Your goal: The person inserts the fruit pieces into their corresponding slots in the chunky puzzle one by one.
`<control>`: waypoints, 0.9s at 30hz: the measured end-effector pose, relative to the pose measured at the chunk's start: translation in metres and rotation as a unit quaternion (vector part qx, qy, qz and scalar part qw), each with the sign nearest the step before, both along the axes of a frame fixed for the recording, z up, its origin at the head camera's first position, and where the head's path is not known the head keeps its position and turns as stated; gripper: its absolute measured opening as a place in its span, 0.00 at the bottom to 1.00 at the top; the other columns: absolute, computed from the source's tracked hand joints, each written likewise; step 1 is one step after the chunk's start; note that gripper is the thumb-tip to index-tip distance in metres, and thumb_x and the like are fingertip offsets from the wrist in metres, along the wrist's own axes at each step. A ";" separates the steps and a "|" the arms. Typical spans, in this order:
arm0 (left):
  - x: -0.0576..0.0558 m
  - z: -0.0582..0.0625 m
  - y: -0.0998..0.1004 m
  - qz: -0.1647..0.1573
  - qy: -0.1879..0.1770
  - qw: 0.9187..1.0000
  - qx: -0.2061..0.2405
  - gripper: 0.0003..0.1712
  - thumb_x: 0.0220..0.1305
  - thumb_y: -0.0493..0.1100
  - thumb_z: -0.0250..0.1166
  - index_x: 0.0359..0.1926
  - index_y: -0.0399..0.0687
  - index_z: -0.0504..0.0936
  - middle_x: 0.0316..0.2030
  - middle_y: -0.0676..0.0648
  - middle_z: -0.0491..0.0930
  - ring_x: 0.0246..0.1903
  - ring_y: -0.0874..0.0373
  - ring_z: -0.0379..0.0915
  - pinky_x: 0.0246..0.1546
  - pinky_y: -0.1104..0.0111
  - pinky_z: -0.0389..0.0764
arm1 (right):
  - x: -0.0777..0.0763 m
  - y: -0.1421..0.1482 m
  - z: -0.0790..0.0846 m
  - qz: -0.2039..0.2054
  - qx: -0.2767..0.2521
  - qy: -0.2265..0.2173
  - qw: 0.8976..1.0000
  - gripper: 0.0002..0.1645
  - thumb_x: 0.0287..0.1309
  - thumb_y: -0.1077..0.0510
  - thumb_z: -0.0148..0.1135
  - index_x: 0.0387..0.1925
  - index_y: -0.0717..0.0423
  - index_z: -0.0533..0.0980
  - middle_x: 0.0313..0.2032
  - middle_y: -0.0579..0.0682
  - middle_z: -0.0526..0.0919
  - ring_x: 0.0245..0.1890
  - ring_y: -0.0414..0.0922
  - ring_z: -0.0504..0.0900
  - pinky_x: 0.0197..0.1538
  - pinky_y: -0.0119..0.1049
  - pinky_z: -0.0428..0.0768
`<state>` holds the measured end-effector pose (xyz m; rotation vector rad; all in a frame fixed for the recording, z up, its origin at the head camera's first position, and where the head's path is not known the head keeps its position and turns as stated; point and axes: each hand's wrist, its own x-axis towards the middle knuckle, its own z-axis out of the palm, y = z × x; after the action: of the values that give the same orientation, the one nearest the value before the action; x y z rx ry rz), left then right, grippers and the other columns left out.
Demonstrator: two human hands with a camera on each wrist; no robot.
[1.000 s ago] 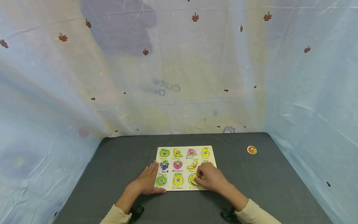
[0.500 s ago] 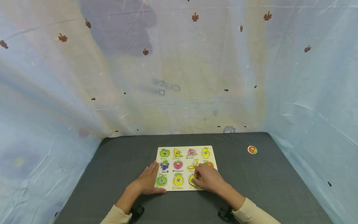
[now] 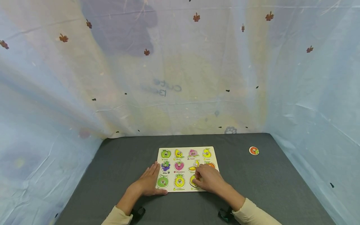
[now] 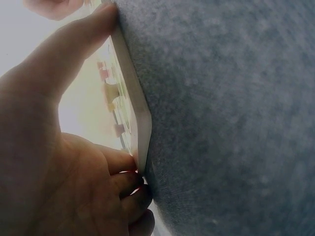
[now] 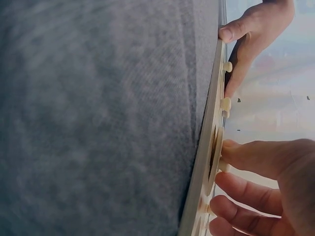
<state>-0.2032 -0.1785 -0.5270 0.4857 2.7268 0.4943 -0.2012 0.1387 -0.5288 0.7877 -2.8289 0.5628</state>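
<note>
A cream fruit puzzle board lies on the dark cloth, with rows of knobbed fruit pieces. My left hand rests along its left side, fingers extended at the edge and thumb at the near corner. My right hand is over the lower right part, thumb and fingers pinching the knob of a round yellow puzzle piece. In the right wrist view this puzzle piece sits tilted at its recess, one side raised above the board. The hand covers much of the piece and the lower right corner in the head view.
A small round red-orange piece lies apart at the right on the dark cloth-covered table. Orange, banana and pineapple pieces surround the right hand. Pale printed sheets enclose the back and sides.
My right hand has shifted slightly left with the yellow puzzle piece, uncovering more of the orange piece; it barely moves in the last half second. The left hand stays in place.
</note>
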 end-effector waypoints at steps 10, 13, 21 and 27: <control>0.000 -0.001 0.000 0.004 0.000 1.000 0.001 0.76 0.55 0.69 0.81 0.84 0.28 0.49 0.84 0.30 0.45 0.84 0.38 0.42 0.83 0.46 0.49 | -0.001 0.000 0.000 0.003 0.002 -0.004 1.000 0.17 0.56 0.51 0.80 0.24 0.44 0.76 0.24 0.35 0.68 0.27 0.34 0.66 0.27 0.31 0.66; 0.000 -0.001 0.000 0.004 -0.001 1.000 0.001 0.76 0.55 0.69 0.81 0.84 0.28 0.49 0.84 0.30 0.45 0.84 0.38 0.42 0.83 0.46 0.49 | -0.001 0.000 0.000 0.003 0.001 -0.006 1.000 0.17 0.56 0.52 0.80 0.24 0.44 0.76 0.24 0.35 0.68 0.27 0.35 0.66 0.27 0.31 0.66; 0.000 -0.001 0.000 0.004 -0.001 1.000 0.000 0.76 0.56 0.68 0.81 0.84 0.28 0.48 0.84 0.30 0.44 0.84 0.38 0.42 0.83 0.45 0.48 | -0.001 0.001 0.002 0.005 0.000 -0.011 1.000 0.16 0.55 0.53 0.79 0.24 0.44 0.77 0.24 0.35 0.67 0.28 0.34 0.65 0.27 0.30 0.64; 0.000 0.000 0.000 0.005 -0.003 1.000 -0.001 0.76 0.56 0.68 0.81 0.84 0.28 0.48 0.84 0.30 0.44 0.84 0.37 0.42 0.83 0.45 0.48 | 0.002 0.004 0.004 0.002 0.000 -0.008 1.000 0.18 0.55 0.52 0.82 0.24 0.44 0.77 0.25 0.35 0.68 0.28 0.34 0.65 0.28 0.30 0.66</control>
<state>-0.2030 -0.1780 -0.5271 0.4710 2.7253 0.4942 -0.1987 0.1432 -0.5251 0.7926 -2.8420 0.5709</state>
